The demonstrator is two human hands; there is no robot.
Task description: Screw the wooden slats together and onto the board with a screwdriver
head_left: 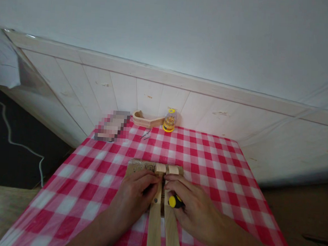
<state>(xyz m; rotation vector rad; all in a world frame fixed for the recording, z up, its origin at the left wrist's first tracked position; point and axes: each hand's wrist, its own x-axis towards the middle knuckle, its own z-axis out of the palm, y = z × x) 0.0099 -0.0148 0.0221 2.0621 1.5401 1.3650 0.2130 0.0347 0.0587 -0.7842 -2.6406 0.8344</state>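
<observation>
Two pale wooden slats run side by side toward me, their far ends resting on a brown board with a dark printed pattern. A dark screw head or hole shows in the left slat. My left hand is closed, its fingertips pinching the left slat near the far end. Tucked in my right hand is a small screwdriver with a yellow and black handle; its tip is hidden. The right fingertips touch the right slat near the gap. Whether they hold a small part there I cannot tell.
At the table's back stand a curved wooden piece and a clear screwdriver-bit holder with a yellow base. Small metal pieces lie before them. A blurred-out flat object is at back left. A white panelled wall borders the checked tablecloth.
</observation>
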